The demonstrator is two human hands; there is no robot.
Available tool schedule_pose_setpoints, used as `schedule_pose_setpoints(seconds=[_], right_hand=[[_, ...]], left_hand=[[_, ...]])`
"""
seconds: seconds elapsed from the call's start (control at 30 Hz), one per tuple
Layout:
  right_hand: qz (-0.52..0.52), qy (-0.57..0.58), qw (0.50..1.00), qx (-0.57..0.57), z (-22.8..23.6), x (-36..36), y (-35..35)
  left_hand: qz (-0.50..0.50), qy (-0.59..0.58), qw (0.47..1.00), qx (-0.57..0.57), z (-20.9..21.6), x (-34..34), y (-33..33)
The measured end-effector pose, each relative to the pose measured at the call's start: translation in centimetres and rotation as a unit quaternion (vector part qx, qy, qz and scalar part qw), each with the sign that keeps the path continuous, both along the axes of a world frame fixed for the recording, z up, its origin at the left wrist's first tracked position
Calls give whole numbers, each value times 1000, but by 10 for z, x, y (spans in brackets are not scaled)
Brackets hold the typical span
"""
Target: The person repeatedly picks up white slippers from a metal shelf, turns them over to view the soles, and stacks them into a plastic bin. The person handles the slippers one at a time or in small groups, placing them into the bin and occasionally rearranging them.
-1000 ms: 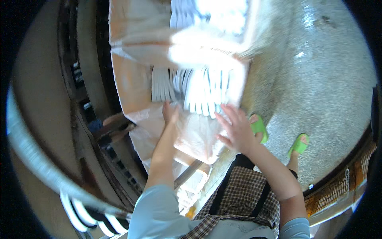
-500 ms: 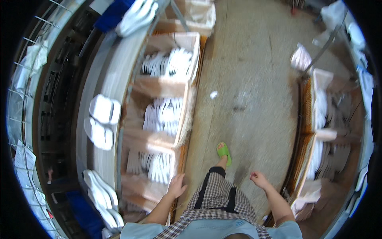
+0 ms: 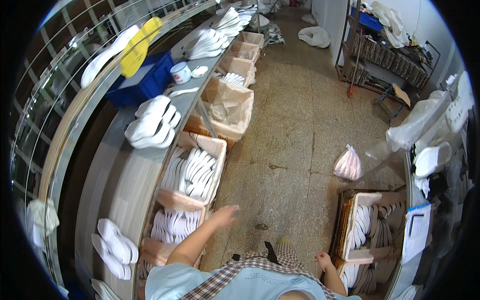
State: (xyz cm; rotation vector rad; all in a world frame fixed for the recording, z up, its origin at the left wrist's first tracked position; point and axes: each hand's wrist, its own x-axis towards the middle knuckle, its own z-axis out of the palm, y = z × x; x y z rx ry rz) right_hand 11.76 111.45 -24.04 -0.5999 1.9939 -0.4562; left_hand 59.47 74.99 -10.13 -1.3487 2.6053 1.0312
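Observation:
My left hand [image 3: 225, 216] reaches out over the floor beside the left row of lined baskets, a little blurred, its fingers stretched and holding nothing. Nearest to it are a basket of white shoe soles [image 3: 200, 172] and another with more white soles [image 3: 176, 225]. Low on the right, my right hand [image 3: 323, 260] hangs beside a lined wicker basket [image 3: 345, 215] of white and brownish soles. Its fingers are curled in, and nothing shows in them. Pairs of white soles [image 3: 116, 247] and a stack of them [image 3: 152, 122] lie on the left shelf.
A blue crate [image 3: 142, 80], a white mug [image 3: 180, 73] and a yellow sole [image 3: 140, 47] are along the left shelf. A pink tied bag [image 3: 348, 164] sits on the floor ahead. Farther right are a folding stool [image 3: 395, 97] and a rack [image 3: 385, 60].
I have moved forward along the aisle and my view has tilted up, showing its far end. My left arm has swung outward from the basket edge; my right hand appears lower.

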Motion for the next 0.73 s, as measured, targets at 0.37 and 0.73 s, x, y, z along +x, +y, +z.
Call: schedule_pose_setpoints(seconds=[0.37,0.73], right_hand=[[-107,-25,991,-77,32,-167,-336],[42,-199,971,-128,267,42,-881]], left_hand=[[-71,-54,992,87,66,-144,-230],[253,80,953,149,168,44,-509]])
